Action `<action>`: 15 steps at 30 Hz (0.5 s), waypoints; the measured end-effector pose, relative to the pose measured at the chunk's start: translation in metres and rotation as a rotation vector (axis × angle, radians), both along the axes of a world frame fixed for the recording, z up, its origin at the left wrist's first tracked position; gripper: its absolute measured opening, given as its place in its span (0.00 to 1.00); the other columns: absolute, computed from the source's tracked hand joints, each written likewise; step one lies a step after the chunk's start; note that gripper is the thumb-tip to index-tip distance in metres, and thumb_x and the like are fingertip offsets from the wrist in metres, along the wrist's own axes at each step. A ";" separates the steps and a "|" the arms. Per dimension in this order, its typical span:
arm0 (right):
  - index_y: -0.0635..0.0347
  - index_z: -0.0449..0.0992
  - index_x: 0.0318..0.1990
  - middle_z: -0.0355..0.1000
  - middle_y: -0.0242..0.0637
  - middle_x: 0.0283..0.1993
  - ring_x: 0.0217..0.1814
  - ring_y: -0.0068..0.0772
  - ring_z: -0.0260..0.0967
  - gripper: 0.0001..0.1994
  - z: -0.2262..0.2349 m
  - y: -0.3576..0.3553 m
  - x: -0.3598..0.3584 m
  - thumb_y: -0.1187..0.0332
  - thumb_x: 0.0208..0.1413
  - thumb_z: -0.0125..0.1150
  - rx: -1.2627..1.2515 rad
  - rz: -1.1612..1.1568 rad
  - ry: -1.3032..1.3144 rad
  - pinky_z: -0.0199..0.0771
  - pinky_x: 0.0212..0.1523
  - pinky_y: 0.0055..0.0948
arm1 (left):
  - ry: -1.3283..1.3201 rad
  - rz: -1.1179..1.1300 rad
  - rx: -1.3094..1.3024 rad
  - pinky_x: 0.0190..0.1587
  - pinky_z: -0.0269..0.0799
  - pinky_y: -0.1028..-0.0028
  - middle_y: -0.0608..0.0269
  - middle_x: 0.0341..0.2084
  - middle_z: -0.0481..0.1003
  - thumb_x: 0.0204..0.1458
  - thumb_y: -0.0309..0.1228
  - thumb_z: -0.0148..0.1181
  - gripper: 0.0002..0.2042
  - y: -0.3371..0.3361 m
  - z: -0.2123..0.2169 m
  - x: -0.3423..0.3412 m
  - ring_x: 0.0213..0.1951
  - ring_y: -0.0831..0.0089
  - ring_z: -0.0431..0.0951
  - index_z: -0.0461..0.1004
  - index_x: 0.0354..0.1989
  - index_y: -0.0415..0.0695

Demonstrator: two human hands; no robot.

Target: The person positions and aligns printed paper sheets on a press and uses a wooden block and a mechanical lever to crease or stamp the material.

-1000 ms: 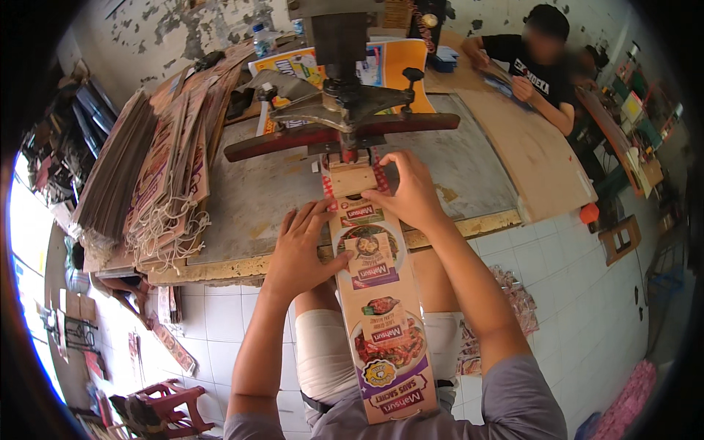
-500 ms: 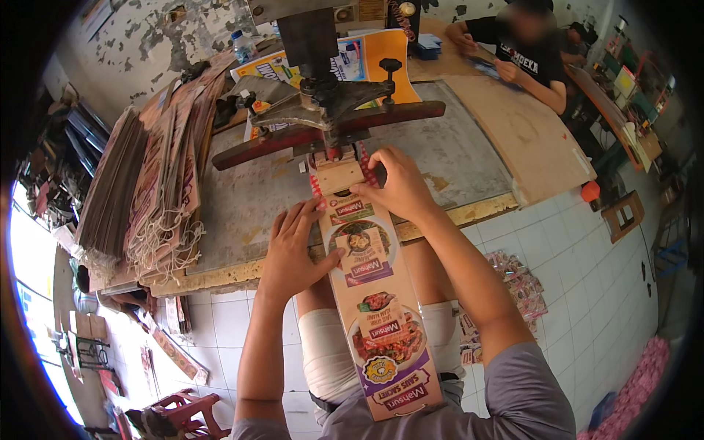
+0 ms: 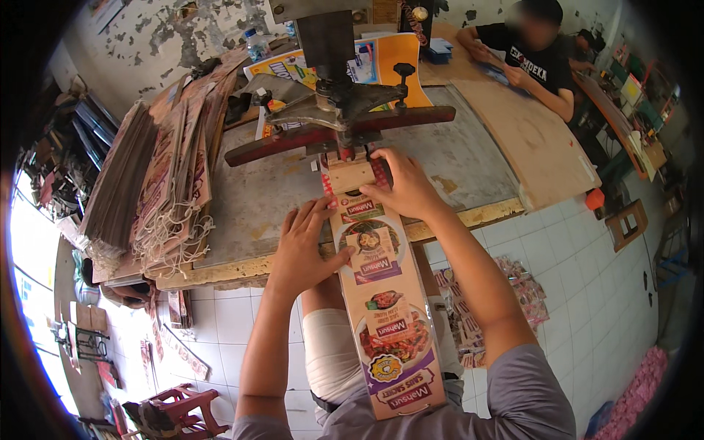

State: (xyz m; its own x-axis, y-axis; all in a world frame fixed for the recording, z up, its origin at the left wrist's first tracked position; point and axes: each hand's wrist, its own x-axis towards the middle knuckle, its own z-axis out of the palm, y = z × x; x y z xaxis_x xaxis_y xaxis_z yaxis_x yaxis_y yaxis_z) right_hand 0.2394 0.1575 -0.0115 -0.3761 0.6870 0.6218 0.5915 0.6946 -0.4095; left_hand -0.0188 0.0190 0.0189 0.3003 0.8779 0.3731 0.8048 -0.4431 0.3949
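Note:
A long printed cardboard strip (image 3: 379,293) with food pictures runs from the machine's head down over my lap. At its far end a small light wooden block (image 3: 350,176) lies beneath the press head (image 3: 345,125), with red-and-white patterned edges showing on both sides. My left hand (image 3: 304,246) lies along the strip's left edge, fingers stretched out and thumb resting on the printed face. My right hand (image 3: 407,185) is curled at the block's right side, thumb at its near edge and index finger by its far corner. The other right fingers are partly hidden.
Bundles of stacked strips with strings (image 3: 176,176) lie on the table's left. Printed sheets (image 3: 367,66) and a plastic bottle (image 3: 257,45) stand behind the press. A co-worker (image 3: 532,62) sits at the far right. Printed pieces (image 3: 488,301) and a red stool (image 3: 187,411) are on the floor.
The whole view has shifted slightly, so everything sits a little further right. Both hands, the strip and the block keep nearly the same places relative to the press.

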 end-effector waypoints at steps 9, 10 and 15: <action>0.68 0.65 0.72 0.75 0.59 0.67 0.68 0.61 0.74 0.43 -0.001 -0.003 0.000 0.44 0.63 0.74 -0.082 -0.004 -0.096 0.66 0.73 0.53 | 0.010 -0.009 0.004 0.80 0.56 0.44 0.49 0.73 0.70 0.53 0.49 0.76 0.40 0.001 -0.002 -0.001 0.75 0.49 0.67 0.70 0.69 0.36; 0.68 0.64 0.73 0.75 0.60 0.67 0.68 0.61 0.74 0.43 0.000 -0.002 -0.001 0.44 0.63 0.74 -0.079 -0.006 -0.104 0.66 0.73 0.53 | 0.013 -0.007 0.006 0.80 0.56 0.44 0.49 0.73 0.70 0.53 0.49 0.76 0.40 0.001 -0.002 -0.001 0.75 0.49 0.67 0.70 0.69 0.36; 0.69 0.64 0.73 0.76 0.61 0.67 0.68 0.63 0.74 0.45 0.003 -0.004 -0.002 0.43 0.62 0.74 -0.111 -0.017 -0.117 0.66 0.74 0.53 | 0.026 -0.004 0.014 0.80 0.55 0.44 0.48 0.73 0.70 0.54 0.50 0.76 0.41 0.000 -0.004 -0.003 0.76 0.49 0.67 0.70 0.70 0.36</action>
